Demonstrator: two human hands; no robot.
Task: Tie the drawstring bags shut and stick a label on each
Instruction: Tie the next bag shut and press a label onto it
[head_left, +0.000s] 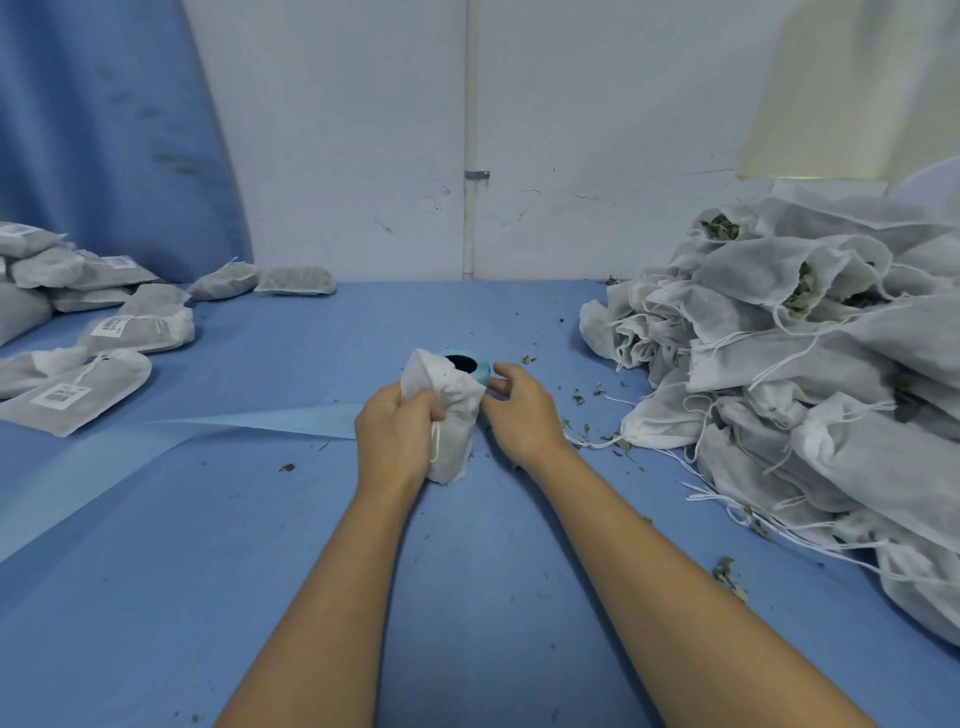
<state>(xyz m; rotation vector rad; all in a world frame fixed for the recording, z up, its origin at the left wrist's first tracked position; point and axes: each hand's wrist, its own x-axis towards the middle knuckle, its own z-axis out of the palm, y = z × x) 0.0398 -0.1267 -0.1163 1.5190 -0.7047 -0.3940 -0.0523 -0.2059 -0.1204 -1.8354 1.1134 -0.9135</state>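
At middle of blue table (467, 597): white drawstring bag (453, 415) upright, neck gripped by left hand (397, 436) fingers; right hand (522, 410) just beside, fingers loosely curled, holding nothing visible.

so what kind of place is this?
Probably a small hand-packing workbench for dried herbs: a heap of untied white mesh drawstring bags showing dried leaves, labelled tied bags opposite, and a blue cloth-covered table against a plain white wall.
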